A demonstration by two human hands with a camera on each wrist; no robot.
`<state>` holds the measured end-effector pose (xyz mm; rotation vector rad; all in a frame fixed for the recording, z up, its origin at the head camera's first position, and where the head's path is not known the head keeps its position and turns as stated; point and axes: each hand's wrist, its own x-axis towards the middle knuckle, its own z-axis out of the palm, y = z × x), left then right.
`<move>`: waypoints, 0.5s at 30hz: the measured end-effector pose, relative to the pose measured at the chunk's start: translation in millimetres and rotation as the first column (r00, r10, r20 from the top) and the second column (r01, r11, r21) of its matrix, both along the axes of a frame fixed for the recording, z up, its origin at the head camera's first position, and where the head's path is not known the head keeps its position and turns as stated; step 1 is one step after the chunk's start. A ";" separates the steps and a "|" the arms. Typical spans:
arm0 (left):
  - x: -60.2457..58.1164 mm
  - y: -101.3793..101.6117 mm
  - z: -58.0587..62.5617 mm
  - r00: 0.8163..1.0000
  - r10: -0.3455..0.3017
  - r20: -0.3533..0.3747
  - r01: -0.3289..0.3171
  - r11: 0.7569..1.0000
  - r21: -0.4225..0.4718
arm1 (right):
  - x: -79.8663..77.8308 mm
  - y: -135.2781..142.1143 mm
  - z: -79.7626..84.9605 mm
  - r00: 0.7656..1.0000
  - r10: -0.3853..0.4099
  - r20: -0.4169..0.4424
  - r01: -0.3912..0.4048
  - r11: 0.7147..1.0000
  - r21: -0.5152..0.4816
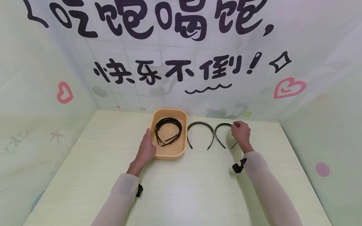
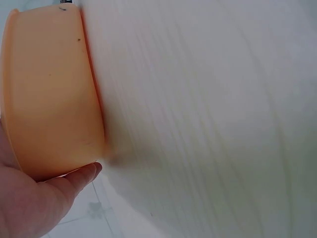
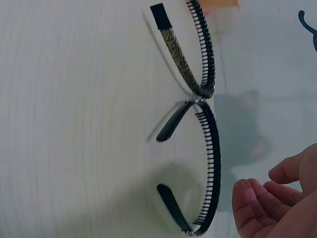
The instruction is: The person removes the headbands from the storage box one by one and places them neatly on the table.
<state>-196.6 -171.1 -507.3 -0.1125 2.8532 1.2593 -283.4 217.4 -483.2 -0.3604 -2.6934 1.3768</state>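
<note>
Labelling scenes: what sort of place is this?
Probably a staged recording booth: printed sheets enclose three sides of a pale tabletop, and both wrists wear small black devices.

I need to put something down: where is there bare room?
Bare: the table between the sleeves, and leftward between the left hand and left wall. A narrower patch lies between the right hand and right wall. Crowded: the back middle, with the tray of dark headbands and two loose headbands.
</note>
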 end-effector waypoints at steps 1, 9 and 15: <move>-0.1 0.1 -0.3 1.000 0.001 0.000 -0.001 1.000 0.002 | 0.1 -3.8 1.4 1.000 0.020 0.004 -0.020 0.999 -0.034; -0.9 1.0 -0.5 1.000 0.002 0.006 -0.002 1.000 0.008 | -1.3 -30.2 12.6 0.995 0.101 0.012 -0.097 0.979 -0.177; -1.0 0.2 -0.1 1.000 -0.001 0.004 0.001 1.000 -0.001 | -2.2 -47.0 17.8 0.991 0.131 0.027 -0.121 0.966 -0.229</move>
